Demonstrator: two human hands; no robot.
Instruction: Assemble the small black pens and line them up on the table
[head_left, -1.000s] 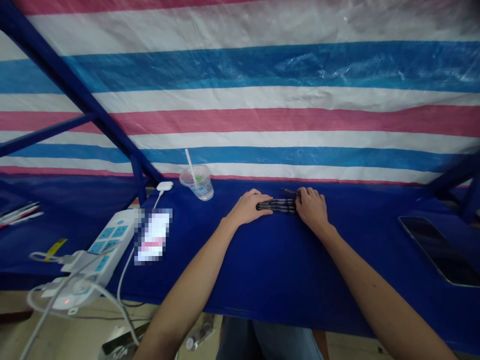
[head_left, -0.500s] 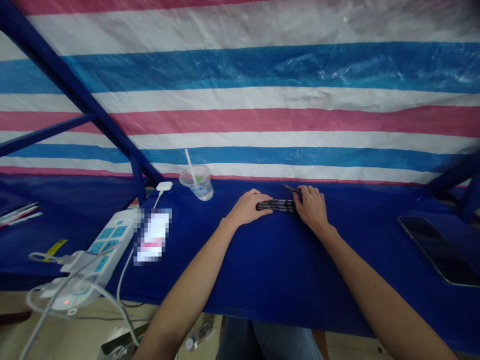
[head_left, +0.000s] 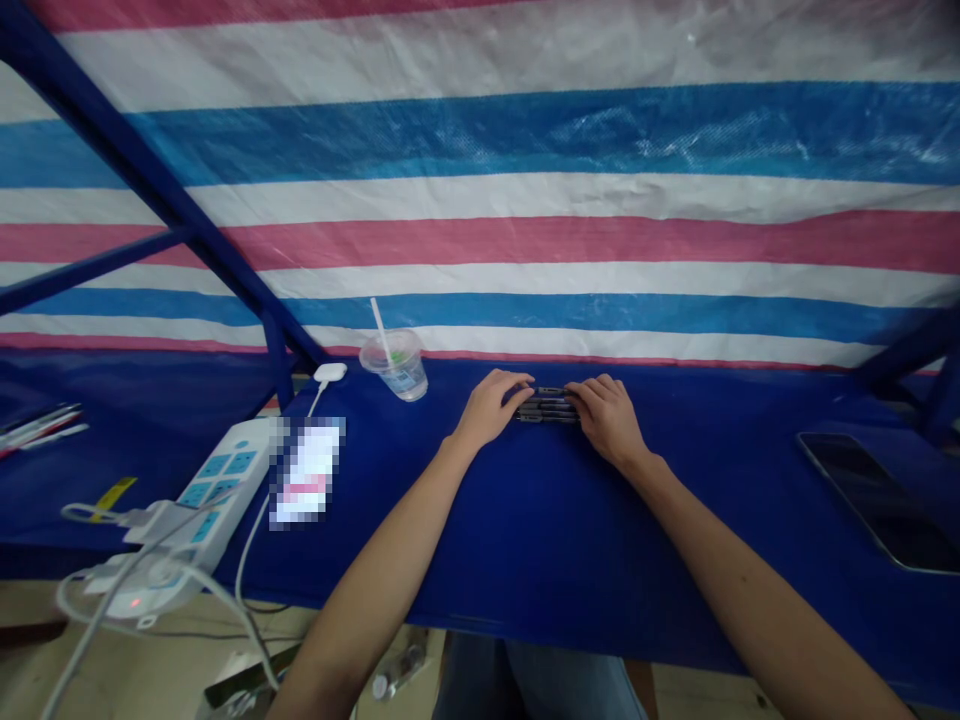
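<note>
No legible text anywhere in view. Dark pens (head_left: 547,405): no print readable. Plastic cup (head_left: 394,368): small blue-and-white label on side, too small to read. Power strip (head_left: 214,490): blue panels beside sockets, markings blurred. Yellow tag (head_left: 111,494) near strip: marks blurred. White-and-pink item (head_left: 306,472) beside strip: pixelated, nothing readable. Striped tarpaulin (head_left: 480,200): colour bands only, no lettering visible.

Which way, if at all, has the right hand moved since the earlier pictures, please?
Yes, the right hand has moved left, closer to the cup, which has stayed in the same place in this view.
</note>
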